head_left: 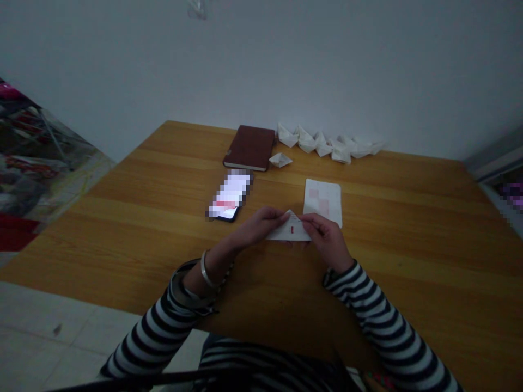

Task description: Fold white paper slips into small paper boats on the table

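A white sheet of paper (291,230), folded to a point at its top and marked with a small red print, is held between my two hands above the wooden table. My left hand (263,224) pinches its left side near the peak. On the right side, my right hand (326,234) has its thumb and fingers closed on the paper. Just beyond my right hand lies a flat white sheet (322,200) with faint pink marks.
A lit phone (231,193) lies left of the hands on the table (163,207). Behind it is a brown notebook (251,147), with one folded paper boat (280,159) beside it. Several more paper boats (322,145) stand in a row near the wall.
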A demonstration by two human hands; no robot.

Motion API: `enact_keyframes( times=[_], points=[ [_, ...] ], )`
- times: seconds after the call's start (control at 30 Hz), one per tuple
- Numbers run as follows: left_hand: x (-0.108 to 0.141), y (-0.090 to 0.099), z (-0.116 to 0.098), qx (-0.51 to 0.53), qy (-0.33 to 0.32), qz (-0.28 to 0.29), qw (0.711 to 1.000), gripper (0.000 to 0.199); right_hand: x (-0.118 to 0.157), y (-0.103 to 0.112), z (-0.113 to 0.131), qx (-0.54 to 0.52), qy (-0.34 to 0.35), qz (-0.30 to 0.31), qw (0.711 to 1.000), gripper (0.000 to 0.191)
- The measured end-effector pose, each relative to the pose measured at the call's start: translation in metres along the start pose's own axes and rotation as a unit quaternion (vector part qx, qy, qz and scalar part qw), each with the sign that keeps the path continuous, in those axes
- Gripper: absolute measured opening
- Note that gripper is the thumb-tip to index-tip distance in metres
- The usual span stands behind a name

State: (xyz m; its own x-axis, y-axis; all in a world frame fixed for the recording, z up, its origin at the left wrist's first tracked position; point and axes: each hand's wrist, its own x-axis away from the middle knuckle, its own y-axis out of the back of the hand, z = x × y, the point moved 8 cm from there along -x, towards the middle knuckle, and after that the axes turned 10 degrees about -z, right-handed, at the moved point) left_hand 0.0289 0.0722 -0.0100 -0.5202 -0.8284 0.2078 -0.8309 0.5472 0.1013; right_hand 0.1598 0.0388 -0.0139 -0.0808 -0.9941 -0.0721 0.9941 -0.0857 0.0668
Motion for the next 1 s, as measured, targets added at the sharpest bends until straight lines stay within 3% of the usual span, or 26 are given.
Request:
enact_keyframes(
  times=[0.1, 0.2, 0.3, 0.37, 0.57, 0.7, 0.87, 1.0],
  points=[
    [0.000, 0.007, -0.009, 0.008, -0.060, -0.049, 0.997, 0.037, -0.001, 0.005, 0.002, -0.028, -0.007, -0.024, 0.999, 0.033],
    [0.000, 0.015, -0.015, -0.029, -0.118, -0.124, 0.985, 0.042, -0.003, 0.014, 0.001, -0.039, -0.013, -0.070, 0.997, 0.028],
    [0.000, 0.014, -0.021, -0.069, -0.151, -0.132, 0.977, 0.020, -0.004, 0.023, 0.000, -0.036, -0.006, -0.107, 0.994, 0.021],
    [0.001, 0.014, -0.024, -0.068, -0.158, -0.131, 0.976, 0.016, -0.004, 0.026, 0.000, -0.029, 0.001, -0.115, 0.993, 0.019],
    [0.000, 0.020, -0.019, 0.001, -0.134, -0.157, 0.978, 0.039, -0.003, 0.024, 0.000, -0.043, 0.003, -0.104, 0.994, 0.029],
    [0.002, 0.023, -0.023, -0.042, -0.163, -0.195, 0.966, 0.044, 0.000, 0.019, 0.000, -0.058, 0.001, -0.101, 0.993, 0.032],
    [0.010, 0.022, -0.037, -0.168, -0.250, -0.230, 0.926, 0.033, 0.005, 0.026, 0.008, 0.042, 0.069, -0.160, 0.984, 0.022],
    [0.009, 0.021, -0.033, -0.159, -0.232, -0.225, 0.933, 0.030, 0.010, 0.036, 0.018, 0.126, 0.115, -0.219, 0.961, 0.014]
  ],
)
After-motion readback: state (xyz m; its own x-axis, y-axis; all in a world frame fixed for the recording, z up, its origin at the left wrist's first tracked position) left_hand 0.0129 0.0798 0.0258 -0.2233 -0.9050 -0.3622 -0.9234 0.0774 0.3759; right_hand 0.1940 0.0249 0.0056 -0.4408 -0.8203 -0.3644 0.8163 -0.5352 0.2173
